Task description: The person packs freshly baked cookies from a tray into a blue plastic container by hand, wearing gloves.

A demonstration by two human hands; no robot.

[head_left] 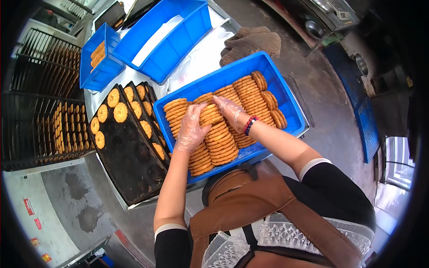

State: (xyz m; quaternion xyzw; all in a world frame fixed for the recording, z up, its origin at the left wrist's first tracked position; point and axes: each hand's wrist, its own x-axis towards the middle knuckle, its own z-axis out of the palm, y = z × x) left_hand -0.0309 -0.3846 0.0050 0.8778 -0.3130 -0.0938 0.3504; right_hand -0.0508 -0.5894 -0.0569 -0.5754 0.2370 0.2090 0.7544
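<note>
Several rows of round golden-brown cookies [252,100] stand packed on edge in a blue plastic crate [292,105]. My left hand [192,130], in a clear plastic glove, closes around one side of a short stack of cookies [211,115] in the middle of the crate. On the other side of that stack, my right hand [229,110], also gloved, presses with its fingers near the far end. A beaded bracelet [250,125] circles the right wrist. The undersides of the gripped cookies are hidden.
Dark baking trays [129,156] with several loose cookies lie left of the crate. Behind are a blue bin [178,47] with white paper and a smaller blue bin [100,73] holding cookies. Brown cloth mitts [252,44] lie at the back; a tray rack [49,107] stands far left.
</note>
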